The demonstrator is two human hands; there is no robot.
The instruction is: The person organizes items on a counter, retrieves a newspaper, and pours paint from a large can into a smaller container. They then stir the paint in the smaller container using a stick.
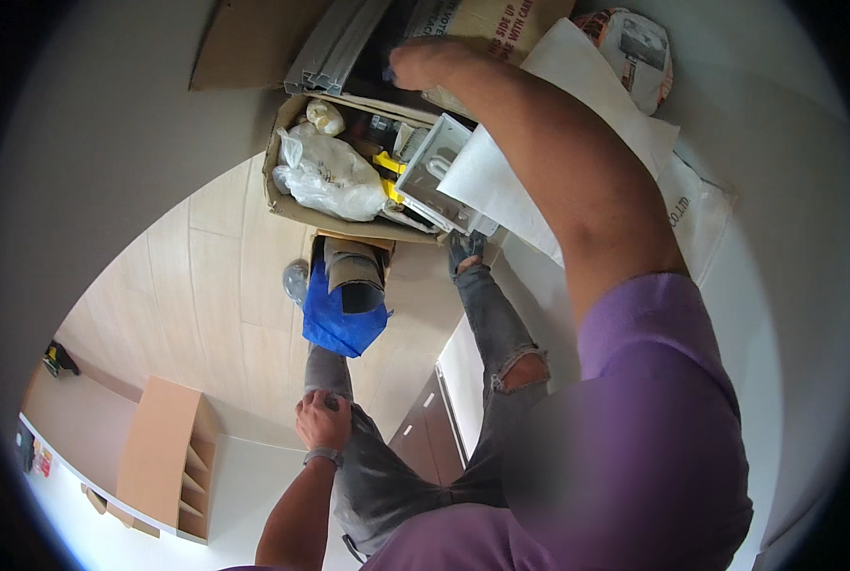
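Observation:
My right hand (415,63) reaches to the dark upper part of the stacked items, beside grey metal profiles (335,52) and a printed brown carton (501,29). Its fingers are curled; what they hold is mostly hidden. My left hand (322,419) is down at my grey jeans on the left leg, fingers curled round something dark that I cannot make out. Below my right hand is an open cardboard box (279,195) with a white plastic bag (330,176), yellow pieces (389,176) and a clear plastic container (425,171). White sheeting (539,124) lies under my right arm.
Under the box, a blue bag (335,319) and cardboard tubes (358,276) lie between my legs. A cardboard flap (239,48) is at upper left, a printed packet (634,62) at upper right. A wooden shelf unit (158,447) stands lower left on the tiled floor.

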